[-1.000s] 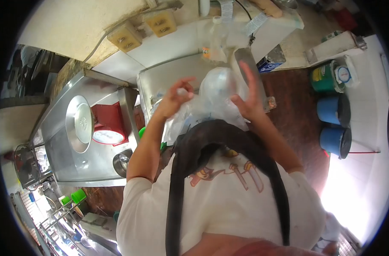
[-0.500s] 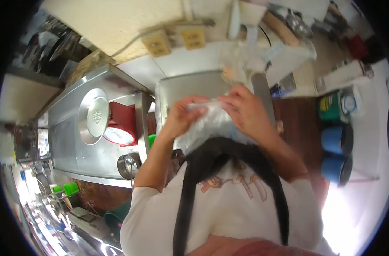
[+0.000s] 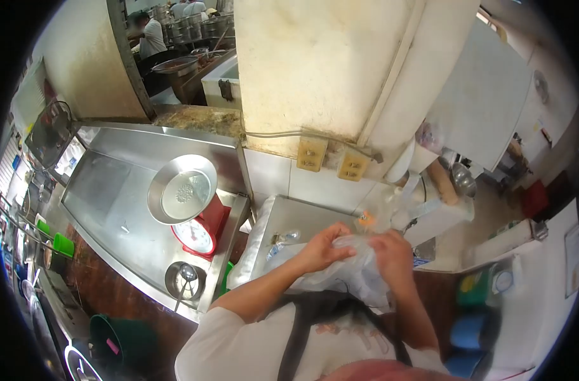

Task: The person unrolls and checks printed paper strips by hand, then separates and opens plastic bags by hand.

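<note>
A clear plastic bag hangs in front of my chest, its upper edge between my two hands. My left hand pinches the edge on the left with thumb and fingers. On the right, my right hand has its fingers closed on the same bag, though the fingertips are partly hidden by the film. Beneath and behind the bag is a metal-topped surface. Some crumpled clear plastic lies there, left of my left hand.
On the steel counter to the left stands a red dial scale with a metal pan. A metal bowl with a ladle sits by its front edge. Wall outlets are ahead. A green bin stands on the floor.
The view has swung up and to the left, showing more wall and another person in the kitchen beyond. Both hands still grip the bag, now lower and farther right in view.
</note>
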Tool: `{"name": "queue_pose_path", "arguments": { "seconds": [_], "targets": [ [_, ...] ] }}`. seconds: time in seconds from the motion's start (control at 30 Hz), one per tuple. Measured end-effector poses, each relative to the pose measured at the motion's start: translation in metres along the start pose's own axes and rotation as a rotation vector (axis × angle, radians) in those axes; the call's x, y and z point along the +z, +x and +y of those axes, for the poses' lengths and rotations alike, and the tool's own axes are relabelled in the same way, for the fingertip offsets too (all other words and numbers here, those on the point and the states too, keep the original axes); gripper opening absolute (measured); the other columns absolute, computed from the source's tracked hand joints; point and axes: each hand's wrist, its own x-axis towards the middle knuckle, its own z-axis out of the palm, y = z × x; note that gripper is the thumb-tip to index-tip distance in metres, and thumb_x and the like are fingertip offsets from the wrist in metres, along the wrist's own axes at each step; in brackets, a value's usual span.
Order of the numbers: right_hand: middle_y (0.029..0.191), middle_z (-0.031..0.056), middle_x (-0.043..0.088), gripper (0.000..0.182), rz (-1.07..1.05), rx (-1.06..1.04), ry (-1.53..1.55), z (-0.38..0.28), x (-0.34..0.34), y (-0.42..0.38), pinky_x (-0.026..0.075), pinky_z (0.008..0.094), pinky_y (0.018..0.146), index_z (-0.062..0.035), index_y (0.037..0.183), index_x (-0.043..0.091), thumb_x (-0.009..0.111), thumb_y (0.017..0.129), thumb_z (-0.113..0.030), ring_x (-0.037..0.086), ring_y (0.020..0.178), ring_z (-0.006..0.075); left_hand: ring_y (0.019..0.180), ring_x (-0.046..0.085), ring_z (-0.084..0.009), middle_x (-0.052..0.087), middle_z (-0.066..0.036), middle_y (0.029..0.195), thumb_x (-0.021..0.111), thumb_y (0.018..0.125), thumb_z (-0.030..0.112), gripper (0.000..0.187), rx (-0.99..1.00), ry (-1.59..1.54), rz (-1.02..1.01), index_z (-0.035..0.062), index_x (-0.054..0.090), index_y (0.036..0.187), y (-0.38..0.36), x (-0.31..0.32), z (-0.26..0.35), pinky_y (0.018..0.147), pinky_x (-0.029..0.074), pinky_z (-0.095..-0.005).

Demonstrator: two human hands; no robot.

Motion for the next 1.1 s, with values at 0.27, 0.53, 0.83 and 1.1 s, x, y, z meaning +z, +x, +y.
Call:
{"name": "queue_pose_path", "arguments": {
  "seconds": [0.27,0.53,0.83,1.1],
  "targets": [
    [0.059,0.0040,0.047,0.029,0.351,0.347,0.127,0.008,-0.015,-0.013,0.041,0.0301,0.051,-0.0066,0.127,0.064,0.054,0.102,-0.016,0.046,0.054,0.0098,0.092,0.066,-0.0128,0.071,-0.006,0.105,0.070,0.090,0.021,0.028,-0.070,-0.340,-0.279,0.0035,0.068,0.112,0.008,-0.021,-0.010,0.081,0.053,-0.0280],
    [0.074,0.0060,0.065,0.034,0.156,0.434,0.367,0.032,0.006,-0.048,0.050,0.0307,0.064,-0.0058,0.126,0.063,0.052,0.103,-0.029,0.061,0.067,0.0144,0.094,0.067,-0.0171,0.070,-0.010,0.108,0.065,0.092,0.018,0.026,-0.105,-0.291,-0.313,0.0036,0.066,0.114,0.043,0.023,-0.050,0.082,0.055,-0.0321],
    [0.099,0.0048,0.064,0.042,0.595,0.869,1.544,0.014,-0.031,-0.044,0.044,0.0263,0.050,-0.0120,0.137,0.051,0.046,0.104,-0.038,0.057,0.066,0.0142,0.090,0.066,-0.0182,0.068,-0.005,0.104,0.061,0.096,0.022,0.025,-0.471,-0.731,-0.327,0.0061,0.061,0.116,0.049,0.015,-0.049,0.079,0.054,-0.0335],
    [0.142,0.0105,0.052,0.050,0.180,0.802,1.008,0.147,0.062,-0.167,0.051,0.0348,0.092,-0.0056,0.149,0.037,0.046,0.100,-0.013,0.056,0.120,0.0214,0.095,0.063,-0.0179,0.069,-0.003,0.110,0.060,0.096,0.023,0.037,-0.093,-0.218,-0.274,0.0050,0.060,0.129,0.043,0.038,-0.162,0.085,0.049,-0.0348]
  ]
}}
